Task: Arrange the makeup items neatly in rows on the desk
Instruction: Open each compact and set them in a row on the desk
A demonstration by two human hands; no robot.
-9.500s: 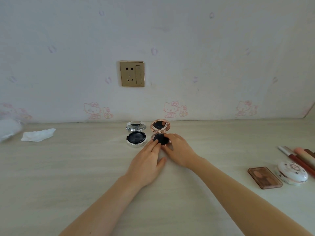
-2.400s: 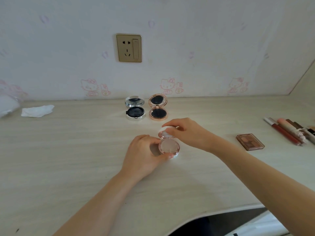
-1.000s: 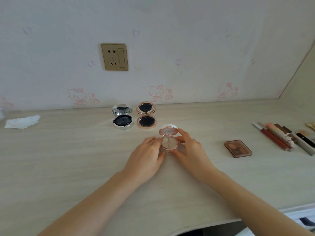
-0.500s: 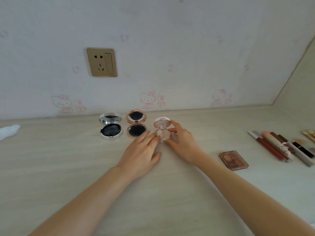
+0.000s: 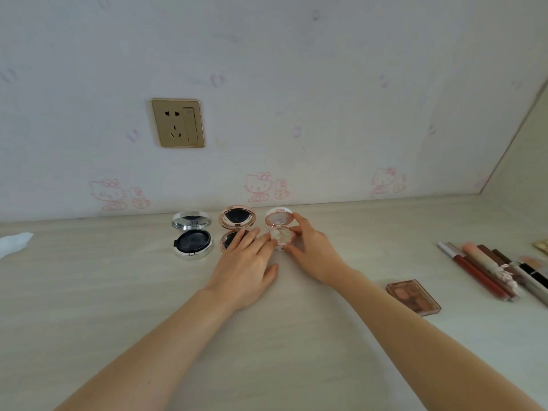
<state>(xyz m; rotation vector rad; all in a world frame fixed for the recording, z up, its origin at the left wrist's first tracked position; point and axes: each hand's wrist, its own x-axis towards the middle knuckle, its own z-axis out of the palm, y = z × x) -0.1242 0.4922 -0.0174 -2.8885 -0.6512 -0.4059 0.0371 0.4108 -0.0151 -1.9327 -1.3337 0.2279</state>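
Observation:
Three open round compacts stand in a row near the wall: a silver compact (image 5: pixel 192 238) at the left, a rose-gold compact (image 5: pixel 237 222) in the middle, a white and pink compact (image 5: pixel 280 229) at the right. My right hand (image 5: pixel 311 253) curls its fingers round the right side of the white and pink compact. My left hand (image 5: pixel 246 268) lies with straight fingers touching that compact's left edge and covering part of the rose-gold compact's base. A brown eyeshadow palette (image 5: pixel 413 296) lies flat to the right.
Several lip glosses and pencils (image 5: pixel 489 271) lie side by side at the far right of the desk (image 5: pixel 89 307). A crumpled white tissue (image 5: pixel 13 244) sits at the left edge. A gold wall socket (image 5: pixel 178 123) is above the compacts.
The white and pink compact was opened near the desk's middle, then carried back by both hands and set to the right of the rose-gold compact.

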